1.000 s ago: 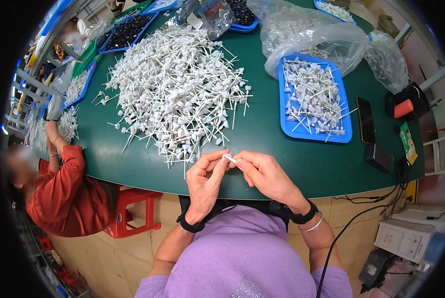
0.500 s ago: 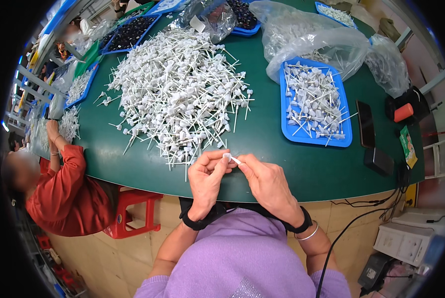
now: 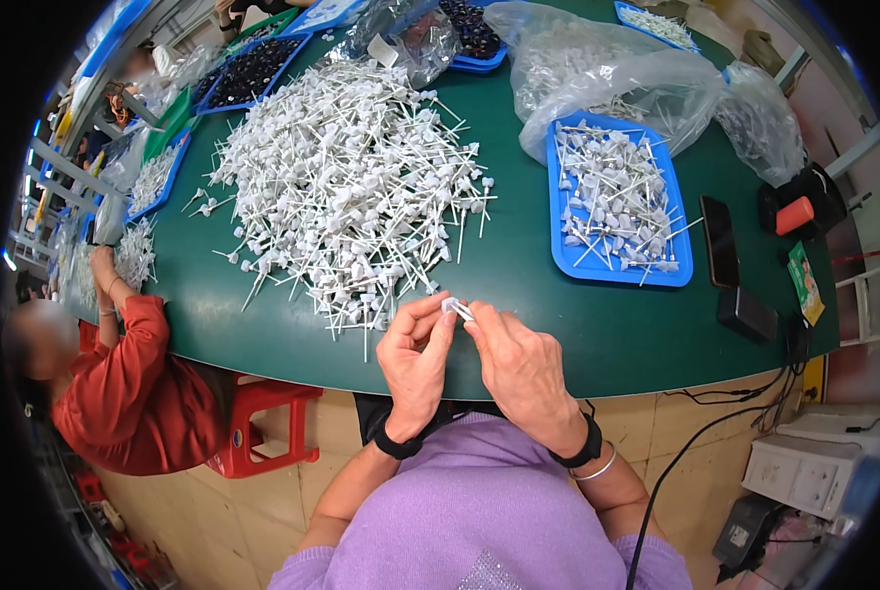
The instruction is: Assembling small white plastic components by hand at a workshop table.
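While fingers (image 3: 440, 336) pinch sticks (image 3: 462, 311), packet's (image 3: 805, 283) illegible.

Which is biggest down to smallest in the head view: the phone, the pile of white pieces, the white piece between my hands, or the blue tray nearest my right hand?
1. Pile of white pieces
2. Blue tray
3. Phone
4. White piece between your hands, partly hidden

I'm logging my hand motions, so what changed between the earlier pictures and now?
The right grip has turned, its fingers pointing more away from the body; its wrist shifted slightly left. Nothing was visibly let go: the left grip still pinches the small white piece, the right grip at its stem. The white pile and blue tray look unchanged.
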`<state>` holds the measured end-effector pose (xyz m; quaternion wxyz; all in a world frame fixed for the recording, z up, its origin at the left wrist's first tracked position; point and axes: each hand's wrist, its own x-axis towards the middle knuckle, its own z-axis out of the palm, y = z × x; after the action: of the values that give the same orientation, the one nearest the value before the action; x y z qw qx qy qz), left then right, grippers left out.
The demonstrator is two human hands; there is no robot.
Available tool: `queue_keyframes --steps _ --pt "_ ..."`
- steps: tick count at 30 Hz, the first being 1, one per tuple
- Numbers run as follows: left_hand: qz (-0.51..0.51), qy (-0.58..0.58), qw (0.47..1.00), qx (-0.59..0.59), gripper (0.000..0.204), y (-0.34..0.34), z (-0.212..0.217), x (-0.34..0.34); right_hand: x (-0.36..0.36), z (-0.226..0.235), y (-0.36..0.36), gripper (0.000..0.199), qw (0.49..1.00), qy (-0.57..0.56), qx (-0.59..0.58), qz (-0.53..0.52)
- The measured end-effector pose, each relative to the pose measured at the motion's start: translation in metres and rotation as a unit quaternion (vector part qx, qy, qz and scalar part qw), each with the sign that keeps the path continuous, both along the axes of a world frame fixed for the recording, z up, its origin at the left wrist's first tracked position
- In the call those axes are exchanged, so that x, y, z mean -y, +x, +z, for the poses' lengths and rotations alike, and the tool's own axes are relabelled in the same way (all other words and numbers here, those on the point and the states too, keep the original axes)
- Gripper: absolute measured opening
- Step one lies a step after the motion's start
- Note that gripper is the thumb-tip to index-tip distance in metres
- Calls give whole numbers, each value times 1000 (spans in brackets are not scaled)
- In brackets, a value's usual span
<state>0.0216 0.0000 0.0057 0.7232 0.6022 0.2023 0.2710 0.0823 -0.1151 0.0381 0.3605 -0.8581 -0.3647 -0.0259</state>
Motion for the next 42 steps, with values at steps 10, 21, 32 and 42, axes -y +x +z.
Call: queue_keyframes --steps 10,21,32,42 --pt "19 77 997 -24 20 -1 -2 0 -1 -1 -2 13 999 -23 41 -11" --pt "-5 11 1000 -23 18 -1 -3 -3 2 -2 1 10 997 -29 65 -11" --pt "-49 -31 998 -6 18 -2 -5 -7 11 -16 27 22 899 125 -403 115" --pt "-51 -27 998 14 16 -3 -5 -3 10 -23 19 28 888 170 -413 115"
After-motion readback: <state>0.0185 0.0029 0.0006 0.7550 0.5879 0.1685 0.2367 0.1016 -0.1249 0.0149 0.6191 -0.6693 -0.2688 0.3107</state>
